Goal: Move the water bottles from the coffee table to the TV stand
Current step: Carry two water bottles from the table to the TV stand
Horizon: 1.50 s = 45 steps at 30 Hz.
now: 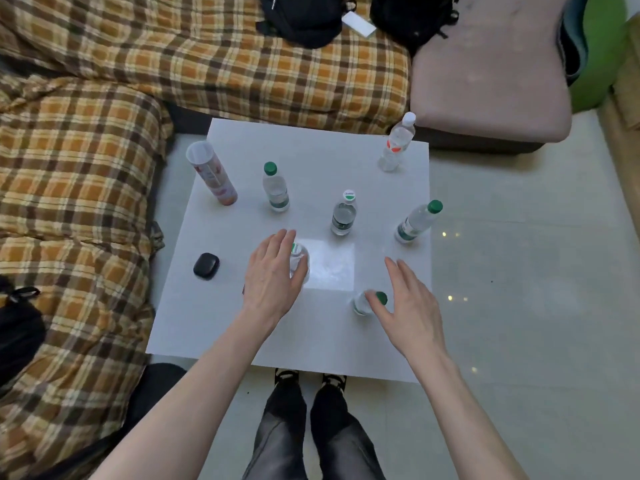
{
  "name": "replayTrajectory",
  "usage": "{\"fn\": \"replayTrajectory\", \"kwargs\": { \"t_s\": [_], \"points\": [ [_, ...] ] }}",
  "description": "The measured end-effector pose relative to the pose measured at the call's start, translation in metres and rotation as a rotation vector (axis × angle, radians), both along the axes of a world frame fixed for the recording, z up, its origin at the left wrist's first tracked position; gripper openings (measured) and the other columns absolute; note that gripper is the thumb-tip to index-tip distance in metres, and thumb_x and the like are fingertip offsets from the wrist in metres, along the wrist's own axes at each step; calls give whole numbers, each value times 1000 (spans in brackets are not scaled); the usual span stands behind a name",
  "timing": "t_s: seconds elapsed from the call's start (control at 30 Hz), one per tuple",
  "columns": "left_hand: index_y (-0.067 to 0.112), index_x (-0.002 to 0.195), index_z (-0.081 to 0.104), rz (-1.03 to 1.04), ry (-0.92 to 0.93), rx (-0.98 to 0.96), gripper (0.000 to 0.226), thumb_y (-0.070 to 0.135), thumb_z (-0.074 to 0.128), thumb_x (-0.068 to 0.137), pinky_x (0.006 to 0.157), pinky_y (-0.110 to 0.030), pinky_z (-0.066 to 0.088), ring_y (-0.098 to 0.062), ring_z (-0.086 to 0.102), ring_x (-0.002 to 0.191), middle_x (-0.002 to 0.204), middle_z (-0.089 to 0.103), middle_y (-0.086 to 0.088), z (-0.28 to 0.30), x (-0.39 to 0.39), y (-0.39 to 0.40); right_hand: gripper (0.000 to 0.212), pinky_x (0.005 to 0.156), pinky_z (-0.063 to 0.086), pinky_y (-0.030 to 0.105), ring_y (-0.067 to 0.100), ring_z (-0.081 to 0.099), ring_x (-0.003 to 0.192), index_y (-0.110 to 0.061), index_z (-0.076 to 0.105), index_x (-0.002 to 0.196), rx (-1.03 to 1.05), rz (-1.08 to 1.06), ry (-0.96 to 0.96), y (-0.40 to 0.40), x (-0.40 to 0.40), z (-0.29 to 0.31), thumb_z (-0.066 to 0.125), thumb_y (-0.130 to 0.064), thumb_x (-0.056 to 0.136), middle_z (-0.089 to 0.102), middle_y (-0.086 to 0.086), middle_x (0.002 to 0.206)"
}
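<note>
Several clear water bottles stand on the white coffee table (242,323). My left hand (272,275) reaches over one with a white-green cap (300,259); its fingers are straight past the bottle and the thumb lies along the near side. The thumb of my right hand (414,308) touches a green-capped bottle (363,303) near the table's front right, with the fingers spread and straight. Farther back stand a green-capped bottle (276,188), a white-green-capped bottle (344,216), a green-capped bottle by the right edge (415,221) and a white-capped bottle with a red label (396,143).
A tall pink snack tube (212,174) stands at the table's back left, and a black earbud case (206,266) lies at the left. A plaid-covered sofa (86,168) wraps the left and back. A pink seat (485,74) sits back right, and black bags (301,19) lie on the sofa.
</note>
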<state>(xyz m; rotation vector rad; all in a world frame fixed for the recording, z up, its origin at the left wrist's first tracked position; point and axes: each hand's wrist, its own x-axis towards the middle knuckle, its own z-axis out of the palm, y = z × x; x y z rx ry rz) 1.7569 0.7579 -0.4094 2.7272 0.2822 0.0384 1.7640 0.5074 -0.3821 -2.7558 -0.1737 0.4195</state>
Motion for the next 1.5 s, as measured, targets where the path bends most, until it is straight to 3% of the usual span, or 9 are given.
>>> {"fn": "replayTrajectory", "kwargs": {
  "t_s": [0.13,0.3,0.43,0.57,0.83,1.03,1.23,1.5],
  "points": [
    [8,147,48,-81,69,20,53,24,60,98,108,-43,43,-32,53,131,145,55,-10,-30,17,2,70,88,48,40,27,44,136,-36,16,158,-19,-37,146,0,5,-37,51,-49,99,20,-4,166],
    [14,153,36,-168,273,58,53,22,49,102,114,-37,34,-28,41,140,157,40,-5,-52,40,2,64,80,49,38,32,51,125,-32,20,156,-148,-16,272,9,16,-69,51,-39,100,23,-1,162],
    [15,141,46,-173,423,71,41,13,48,101,89,-39,46,-29,44,129,150,41,-4,-61,56,6,42,65,45,33,28,54,105,-22,43,140,-207,-32,296,16,20,-87,53,-24,100,37,3,143],
    [12,128,52,-137,467,75,29,10,50,99,71,-41,50,-29,43,120,132,45,-7,-63,62,11,30,60,41,34,26,46,87,-17,47,126,-226,-97,306,17,23,-95,55,-17,97,41,5,122],
    [7,118,53,-192,399,-44,22,7,51,96,82,-46,51,-29,42,113,123,46,-9,-46,70,7,14,61,44,34,25,49,79,-10,53,108,-163,-152,257,10,21,-89,58,-17,96,43,4,111],
    [9,112,53,-372,345,13,16,11,51,96,73,-46,52,-28,42,108,120,47,-5,-10,65,-24,18,67,52,39,28,54,81,-8,59,110,-89,-256,176,-2,4,-50,62,-16,95,40,1,106],
    [10,109,54,-525,237,-41,16,15,56,94,75,-46,52,-28,45,109,116,49,-5,33,57,-65,17,72,53,41,31,58,82,-11,59,108,-16,-394,76,-33,-2,20,63,-19,94,45,4,111],
    [13,109,54,-803,43,60,19,27,56,97,71,-40,45,-28,54,98,109,52,-2,100,43,-146,16,65,42,36,32,56,81,-14,59,99,79,-448,-135,-107,-14,108,69,-17,87,44,-2,100]
  ]
}}
